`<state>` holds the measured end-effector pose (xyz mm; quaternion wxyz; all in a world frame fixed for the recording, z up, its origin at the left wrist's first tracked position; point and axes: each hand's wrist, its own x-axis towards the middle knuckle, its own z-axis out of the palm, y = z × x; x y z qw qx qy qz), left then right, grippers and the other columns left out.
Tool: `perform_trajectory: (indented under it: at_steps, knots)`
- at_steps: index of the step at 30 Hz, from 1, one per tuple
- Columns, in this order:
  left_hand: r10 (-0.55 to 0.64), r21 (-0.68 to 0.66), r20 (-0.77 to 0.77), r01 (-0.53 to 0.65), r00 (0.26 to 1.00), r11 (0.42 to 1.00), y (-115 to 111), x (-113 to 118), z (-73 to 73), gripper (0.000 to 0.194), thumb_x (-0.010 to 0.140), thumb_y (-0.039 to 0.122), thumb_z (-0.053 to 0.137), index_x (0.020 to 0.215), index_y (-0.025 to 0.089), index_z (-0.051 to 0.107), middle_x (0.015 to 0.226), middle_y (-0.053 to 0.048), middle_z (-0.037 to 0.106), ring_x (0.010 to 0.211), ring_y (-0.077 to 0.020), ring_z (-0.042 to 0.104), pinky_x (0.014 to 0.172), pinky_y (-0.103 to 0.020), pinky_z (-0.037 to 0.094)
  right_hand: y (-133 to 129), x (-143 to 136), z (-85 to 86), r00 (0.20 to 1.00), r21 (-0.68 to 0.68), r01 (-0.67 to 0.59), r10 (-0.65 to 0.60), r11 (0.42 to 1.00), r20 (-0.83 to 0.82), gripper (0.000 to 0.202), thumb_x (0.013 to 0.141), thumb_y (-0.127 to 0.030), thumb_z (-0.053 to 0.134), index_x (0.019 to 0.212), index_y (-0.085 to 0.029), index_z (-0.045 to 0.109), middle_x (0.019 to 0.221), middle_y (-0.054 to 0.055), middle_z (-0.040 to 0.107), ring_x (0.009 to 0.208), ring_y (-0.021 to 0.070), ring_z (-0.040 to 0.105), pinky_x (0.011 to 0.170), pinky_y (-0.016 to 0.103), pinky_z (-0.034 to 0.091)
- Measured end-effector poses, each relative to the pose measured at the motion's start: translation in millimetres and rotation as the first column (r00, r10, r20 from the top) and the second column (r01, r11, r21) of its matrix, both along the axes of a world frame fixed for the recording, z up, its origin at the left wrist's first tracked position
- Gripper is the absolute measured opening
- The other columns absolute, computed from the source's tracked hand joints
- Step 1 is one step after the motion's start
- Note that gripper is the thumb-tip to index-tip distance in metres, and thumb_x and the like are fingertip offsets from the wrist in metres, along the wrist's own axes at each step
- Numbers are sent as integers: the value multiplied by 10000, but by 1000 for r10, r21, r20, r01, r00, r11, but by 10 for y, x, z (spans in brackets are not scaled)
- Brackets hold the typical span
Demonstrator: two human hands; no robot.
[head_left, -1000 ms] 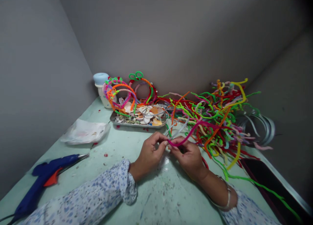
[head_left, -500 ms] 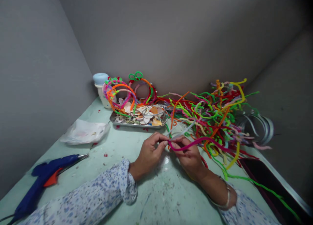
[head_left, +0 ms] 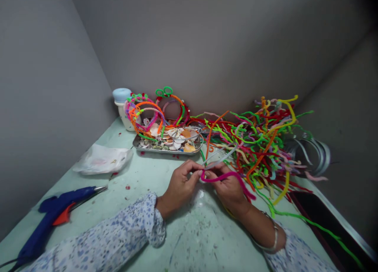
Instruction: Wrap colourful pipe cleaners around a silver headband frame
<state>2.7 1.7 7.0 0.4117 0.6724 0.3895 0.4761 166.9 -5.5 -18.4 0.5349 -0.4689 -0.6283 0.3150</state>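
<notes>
My left hand is closed in a pinch near the middle of the table, at the end of a magenta pipe cleaner. Against its fingertips, my right hand pinches a pale grey headband, whose curved strip slants up and away to the right. From between the fingertips the pipe cleaner loops across the back of my right hand, its free end hanging by the wrist. Fingers hide the exact spot where pipe cleaner and headband meet.
A metal tray of shells stands ahead, with pipe-cleaner-wrapped headbands and a blue-lidded bottle behind. Tangled pipe cleaners, bare headbands and a dark flat object lie right. A glue gun and plastic bag lie left.
The magenta pipe cleaner's long end has swung down and toward me, from over the pile to beside my right wrist. The headband has shifted slightly; both hands stay nearly in place.
</notes>
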Motion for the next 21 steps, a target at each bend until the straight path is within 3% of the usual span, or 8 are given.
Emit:
perform_trajectory:
  at_steps: [5,11,21]
  knots:
    - [-4,-3,6,4,1000,1000,2,4,0,108,891,220,568,873,168,660,837,-28,653,802,-158,602,764,-277,465,25,19,-44,1000,35,-8,7,999,27,113,878,-331,636,892,-220,640,854,27,671,805,193,633,752,318,505]
    - [-6,20,2,6,1000,1000,6,10,0,104,885,209,571,855,165,661,821,-25,644,790,-156,595,757,-271,457,1,4,23,998,55,10,-13,998,56,78,881,-292,616,886,-219,644,857,27,686,798,188,632,742,310,502]
    - [8,45,-52,-5,999,999,-21,15,41,120,890,206,548,824,166,641,798,-22,629,771,-158,579,726,-262,440,-59,-17,66,963,195,93,-137,976,231,119,891,-312,590,833,-222,641,758,27,674,683,180,639,636,302,515]
